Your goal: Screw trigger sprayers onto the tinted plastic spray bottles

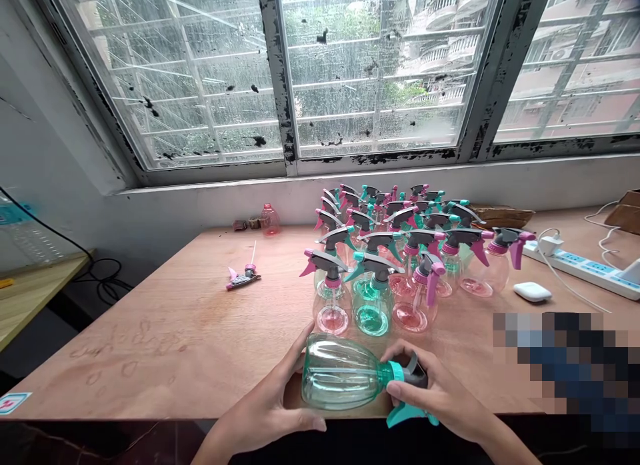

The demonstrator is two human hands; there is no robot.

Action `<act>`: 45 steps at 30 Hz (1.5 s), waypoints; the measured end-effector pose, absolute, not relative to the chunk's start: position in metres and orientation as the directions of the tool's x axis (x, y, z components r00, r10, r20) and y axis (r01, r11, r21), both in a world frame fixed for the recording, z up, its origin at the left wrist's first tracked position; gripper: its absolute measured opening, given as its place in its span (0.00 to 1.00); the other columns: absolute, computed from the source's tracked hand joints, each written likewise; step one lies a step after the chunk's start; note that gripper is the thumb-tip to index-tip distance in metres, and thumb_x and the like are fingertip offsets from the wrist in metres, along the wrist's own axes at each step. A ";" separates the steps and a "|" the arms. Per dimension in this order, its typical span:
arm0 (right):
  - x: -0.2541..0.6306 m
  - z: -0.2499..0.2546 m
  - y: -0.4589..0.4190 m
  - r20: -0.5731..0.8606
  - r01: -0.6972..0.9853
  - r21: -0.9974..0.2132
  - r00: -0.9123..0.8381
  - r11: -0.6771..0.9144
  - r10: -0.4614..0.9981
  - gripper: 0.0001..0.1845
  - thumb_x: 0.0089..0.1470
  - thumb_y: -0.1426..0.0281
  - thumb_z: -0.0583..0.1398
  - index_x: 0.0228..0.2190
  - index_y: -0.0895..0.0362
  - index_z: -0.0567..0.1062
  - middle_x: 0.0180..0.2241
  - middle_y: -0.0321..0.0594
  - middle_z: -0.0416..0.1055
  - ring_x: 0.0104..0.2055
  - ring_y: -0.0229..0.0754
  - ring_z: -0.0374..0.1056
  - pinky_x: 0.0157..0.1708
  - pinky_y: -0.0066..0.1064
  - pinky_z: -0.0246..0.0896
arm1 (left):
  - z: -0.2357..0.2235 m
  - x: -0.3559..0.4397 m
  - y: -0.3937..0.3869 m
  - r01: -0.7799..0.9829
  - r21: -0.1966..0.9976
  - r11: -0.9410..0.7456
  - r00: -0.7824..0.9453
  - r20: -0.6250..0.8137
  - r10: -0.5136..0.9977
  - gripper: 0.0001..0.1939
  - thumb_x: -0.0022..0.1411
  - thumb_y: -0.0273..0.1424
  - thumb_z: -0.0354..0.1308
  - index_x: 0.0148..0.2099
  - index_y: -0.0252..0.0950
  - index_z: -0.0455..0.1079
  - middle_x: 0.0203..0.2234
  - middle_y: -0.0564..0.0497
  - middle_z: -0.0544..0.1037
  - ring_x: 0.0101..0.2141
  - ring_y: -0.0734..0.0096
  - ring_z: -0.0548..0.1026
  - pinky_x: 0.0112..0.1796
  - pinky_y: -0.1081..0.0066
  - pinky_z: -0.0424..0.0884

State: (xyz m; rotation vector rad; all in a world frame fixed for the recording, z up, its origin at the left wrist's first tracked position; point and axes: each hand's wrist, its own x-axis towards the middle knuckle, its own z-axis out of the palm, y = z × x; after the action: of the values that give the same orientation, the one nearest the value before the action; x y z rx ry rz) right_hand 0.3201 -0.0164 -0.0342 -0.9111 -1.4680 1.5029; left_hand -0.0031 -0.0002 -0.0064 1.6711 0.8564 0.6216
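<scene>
A clear green spray bottle (pixel 343 374) lies on its side just above the front edge of the table, its base to the left. My right hand (pixel 430 385) is closed around its teal collar and grey spray head, the teal trigger pointing down. My left hand (pixel 273 398) is spread around the base end, thumb stretched out below and fingers partly hidden behind the bottle; whether it touches I cannot tell. Just beyond, a pink spray bottle (pixel 333 308), a green spray bottle (pixel 373 308) and another pink spray bottle (pixel 414 308) stand upright at the front of a group of several.
A loose pink-and-grey spray head (pixel 244 277) lies left on the wooden table (pixel 175 332). A pink bottle without a head (pixel 270 220) stands by the wall. At right are a white case (pixel 533 292), a power strip (pixel 590 268) and cables. A blurred patch covers the lower right.
</scene>
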 end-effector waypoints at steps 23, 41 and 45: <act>0.320 -0.037 -0.016 0.053 -0.065 -0.997 -0.384 0.031 0.922 0.19 0.61 0.56 0.71 0.44 0.56 0.74 0.28 0.35 0.76 0.32 0.45 0.72 0.33 0.31 0.68 | -0.004 -0.003 0.000 0.217 0.967 -0.131 0.610 -0.029 0.792 0.58 0.61 0.36 0.73 0.78 0.52 0.36 0.77 0.46 0.49 0.74 0.42 0.51 0.72 0.44 0.50; 0.318 -0.033 -0.017 0.047 -0.033 -0.999 -0.362 0.038 0.931 0.22 0.60 0.53 0.71 0.43 0.55 0.75 0.27 0.35 0.76 0.31 0.46 0.73 0.33 0.34 0.70 | -0.004 -0.005 -0.001 0.270 0.950 -0.156 0.608 -0.043 0.793 0.59 0.62 0.32 0.71 0.78 0.54 0.31 0.77 0.48 0.49 0.74 0.48 0.52 0.72 0.48 0.48; 0.318 -0.034 -0.017 0.038 -0.024 -0.999 -0.354 0.032 0.935 0.23 0.59 0.51 0.71 0.43 0.55 0.75 0.27 0.35 0.77 0.31 0.47 0.73 0.33 0.34 0.70 | -0.003 -0.004 -0.001 0.242 0.958 -0.154 0.617 -0.029 0.787 0.60 0.61 0.36 0.73 0.78 0.51 0.32 0.77 0.46 0.48 0.74 0.45 0.50 0.72 0.47 0.47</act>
State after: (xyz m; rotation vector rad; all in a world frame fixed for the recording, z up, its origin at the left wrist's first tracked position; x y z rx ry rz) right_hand 0.3180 -0.0173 -0.0335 -0.9758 -1.4730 1.4498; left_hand -0.0042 -0.0005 -0.0030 1.7019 0.8516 0.5961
